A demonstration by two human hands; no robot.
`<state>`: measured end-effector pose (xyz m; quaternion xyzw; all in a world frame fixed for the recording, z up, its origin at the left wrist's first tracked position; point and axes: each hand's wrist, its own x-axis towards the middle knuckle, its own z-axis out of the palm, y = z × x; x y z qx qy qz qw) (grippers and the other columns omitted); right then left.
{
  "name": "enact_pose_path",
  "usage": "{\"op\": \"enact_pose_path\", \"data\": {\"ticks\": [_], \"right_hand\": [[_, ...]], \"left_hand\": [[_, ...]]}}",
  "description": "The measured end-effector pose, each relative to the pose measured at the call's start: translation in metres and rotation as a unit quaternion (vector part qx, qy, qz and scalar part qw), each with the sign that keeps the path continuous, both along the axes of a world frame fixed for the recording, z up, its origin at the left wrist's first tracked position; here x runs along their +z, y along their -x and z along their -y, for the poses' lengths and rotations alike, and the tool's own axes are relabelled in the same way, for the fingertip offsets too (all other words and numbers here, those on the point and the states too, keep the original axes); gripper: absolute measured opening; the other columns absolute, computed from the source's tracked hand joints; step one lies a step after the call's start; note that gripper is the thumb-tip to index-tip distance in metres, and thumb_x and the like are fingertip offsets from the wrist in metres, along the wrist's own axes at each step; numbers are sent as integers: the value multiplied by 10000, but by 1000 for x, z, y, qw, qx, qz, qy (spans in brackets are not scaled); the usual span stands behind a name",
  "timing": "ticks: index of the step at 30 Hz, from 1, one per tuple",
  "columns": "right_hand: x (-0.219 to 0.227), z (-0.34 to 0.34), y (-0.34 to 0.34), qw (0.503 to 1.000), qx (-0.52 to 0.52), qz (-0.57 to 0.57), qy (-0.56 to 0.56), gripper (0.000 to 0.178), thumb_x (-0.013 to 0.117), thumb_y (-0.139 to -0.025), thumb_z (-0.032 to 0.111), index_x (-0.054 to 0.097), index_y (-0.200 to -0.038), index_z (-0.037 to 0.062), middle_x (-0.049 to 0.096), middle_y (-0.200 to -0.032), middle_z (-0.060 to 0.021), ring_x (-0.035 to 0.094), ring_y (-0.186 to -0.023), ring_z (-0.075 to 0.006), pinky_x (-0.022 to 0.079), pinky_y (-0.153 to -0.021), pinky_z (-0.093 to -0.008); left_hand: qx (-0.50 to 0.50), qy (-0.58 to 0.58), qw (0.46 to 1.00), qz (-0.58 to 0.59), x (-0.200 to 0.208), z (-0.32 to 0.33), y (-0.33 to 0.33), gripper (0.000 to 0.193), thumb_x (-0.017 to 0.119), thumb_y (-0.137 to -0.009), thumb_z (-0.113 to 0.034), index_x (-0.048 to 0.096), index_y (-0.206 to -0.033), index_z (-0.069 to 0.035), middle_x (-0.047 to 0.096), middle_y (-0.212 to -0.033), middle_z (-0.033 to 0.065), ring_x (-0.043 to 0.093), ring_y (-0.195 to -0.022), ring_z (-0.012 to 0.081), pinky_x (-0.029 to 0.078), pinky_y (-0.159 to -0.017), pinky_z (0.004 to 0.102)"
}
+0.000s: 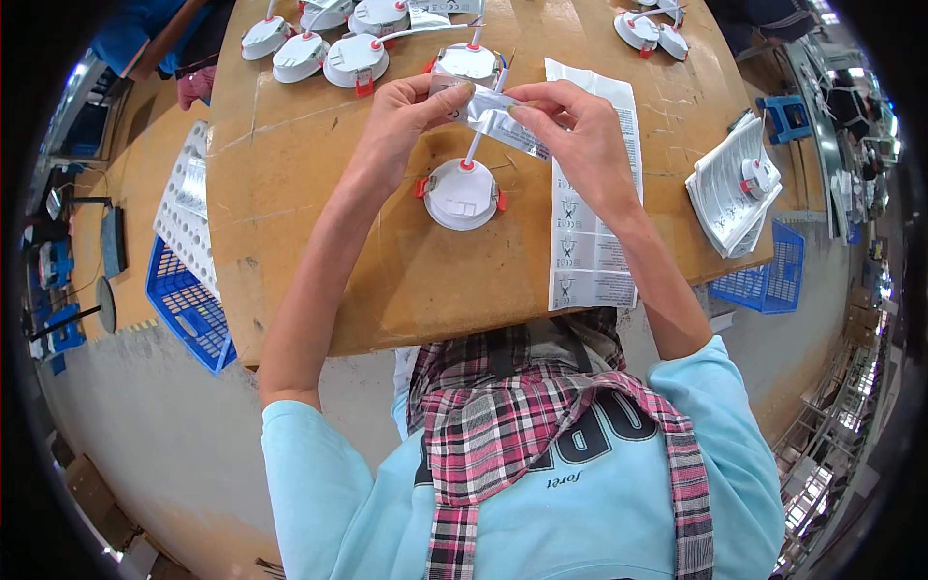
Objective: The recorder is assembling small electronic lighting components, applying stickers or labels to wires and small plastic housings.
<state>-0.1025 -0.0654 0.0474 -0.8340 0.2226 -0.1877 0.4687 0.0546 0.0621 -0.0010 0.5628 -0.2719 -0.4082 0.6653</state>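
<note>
A silver printed label (491, 118) is stretched between my two hands above the table. My left hand (411, 116) pinches its left end, and my right hand (572, 124) pinches it farther right. Just below lies a round white downlight (460, 196) with red-tipped spring clips at its sides. Its white cable (473, 150) rises toward the label; whether the label touches the cable I cannot tell. Partly under my right hand and forearm is a long silver label sheet (580, 246). Beyond my hands sits another downlight (467, 62), partly covered by my left fingers.
Several white downlights (356, 61) stand at the table's far left, more (638, 31) at the far right. A stack of label sheets (720, 208) with a small lamp (757, 177) on it lies right. Blue baskets (188, 304) and a perforated white board (184, 217) flank the wooden table (319, 242).
</note>
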Motion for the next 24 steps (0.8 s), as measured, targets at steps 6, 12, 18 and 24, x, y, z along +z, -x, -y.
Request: {"op": "enact_pose_path", "data": {"ticks": [6, 12, 18, 24], "right_hand": [[-1, 1, -1, 1000, 1, 2, -4, 204, 662, -854, 117, 690, -1031, 17, 669, -785, -75, 612, -691, -120, 497, -625, -259], [-1, 2, 1, 1000, 11, -12, -9, 205, 667, -853, 126, 687, -1030, 24, 672, -782, -66, 615, -695, -119, 502, -629, -260], [-4, 15, 7, 998, 33, -45, -17, 296, 673, -857, 269, 680, -1030, 28, 669, -889, -100, 634, -771, -179, 509, -684, -302], [-3, 20, 0, 979, 32, -12, 201, 358, 699, -823, 341, 677, -954, 8, 633, -944, -130, 601, -907, -245, 470, -812, -358]], "left_hand": [[-23, 0, 999, -25, -5, -1, -4, 249, 659, -895, -226, 680, -1015, -9, 688, -946, 48, 630, -877, 96, 485, -873, 279], [-31, 4, 998, -49, -7, -2, -5, 251, 663, -892, -217, 675, -1024, -4, 686, -941, 41, 628, -866, 83, 493, -847, 260], [-32, -41, 998, -35, -5, -3, -1, 255, 669, -889, -240, 681, -1017, -19, 684, -925, 30, 623, -856, 69, 492, -845, 252], [-50, -6, 998, -35, -6, 0, 0, 286, 658, -898, -281, 683, -1021, -24, 684, -933, 27, 626, -852, 72, 492, -867, 255]]}}
